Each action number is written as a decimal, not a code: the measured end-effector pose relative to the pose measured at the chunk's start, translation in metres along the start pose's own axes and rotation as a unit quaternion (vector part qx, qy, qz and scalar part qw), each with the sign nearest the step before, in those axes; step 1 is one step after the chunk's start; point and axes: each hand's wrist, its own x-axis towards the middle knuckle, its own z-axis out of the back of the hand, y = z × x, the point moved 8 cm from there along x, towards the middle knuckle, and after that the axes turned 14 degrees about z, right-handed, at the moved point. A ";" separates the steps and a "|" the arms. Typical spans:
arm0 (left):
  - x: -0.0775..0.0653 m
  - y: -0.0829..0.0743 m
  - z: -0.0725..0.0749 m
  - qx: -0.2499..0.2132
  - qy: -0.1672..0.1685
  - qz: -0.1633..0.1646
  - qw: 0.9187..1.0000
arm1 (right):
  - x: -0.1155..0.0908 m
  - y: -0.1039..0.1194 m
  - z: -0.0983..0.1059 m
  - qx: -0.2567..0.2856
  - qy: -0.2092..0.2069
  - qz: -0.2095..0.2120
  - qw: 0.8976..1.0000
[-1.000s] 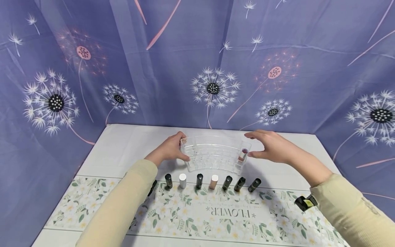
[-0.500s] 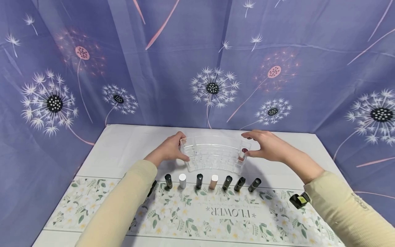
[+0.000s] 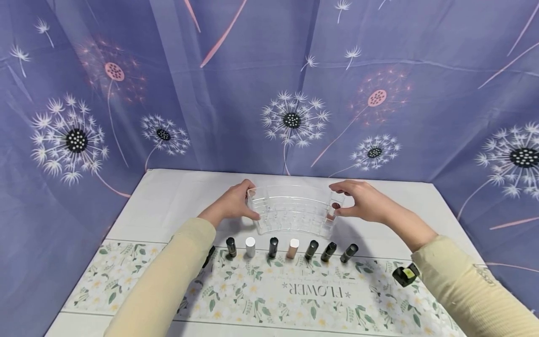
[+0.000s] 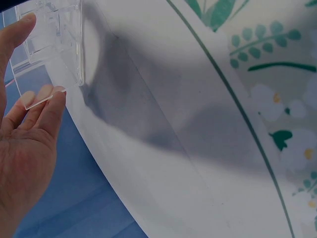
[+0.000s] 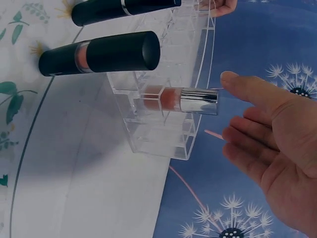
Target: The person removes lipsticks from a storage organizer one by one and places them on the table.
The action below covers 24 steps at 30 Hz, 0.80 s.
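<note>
A clear acrylic lipstick organizer with stepped compartments stands toward the back of the table. My left hand holds its left end, thumb in front; in the left wrist view the fingers lie behind a clear edge. In a right-end compartment stands a lipstick with a silver cap and pinkish body, partly covered by my thumb in the head view. My right hand is beside that end, thumb and fingers spread apart. In the right wrist view, the right thumb is close to the cap, with a small gap.
Several lipsticks stand in a row before the organizer, including a white one, a rose-gold one and a black one. Beneath them runs a floral strip of the table cover. A purple dandelion curtain encloses the back and sides.
My right hand has shifted slightly left, its thumb now covering part of the silver-capped lipstick in the head view. The left hand and organizer have stayed put.
</note>
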 end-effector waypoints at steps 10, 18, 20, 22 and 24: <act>0.000 0.000 -0.001 0.002 0.003 0.002 1.000 | -0.001 0.000 -0.008 0.037 -0.022 0.025 0.999; 0.001 0.000 -0.002 0.002 0.001 0.002 1.000 | -0.004 -0.003 -0.014 0.066 -0.033 0.021 0.997; 0.001 0.001 -0.002 0.002 0.001 0.002 1.000 | -0.004 -0.003 -0.016 0.073 -0.035 0.021 0.997; 0.001 0.001 -0.001 0.001 0.001 0.002 1.000 | -0.004 -0.003 -0.017 0.077 -0.037 0.022 0.996; 0.001 0.001 -0.001 0.001 0.001 0.002 1.000 | -0.004 -0.004 -0.019 0.081 -0.037 0.021 0.996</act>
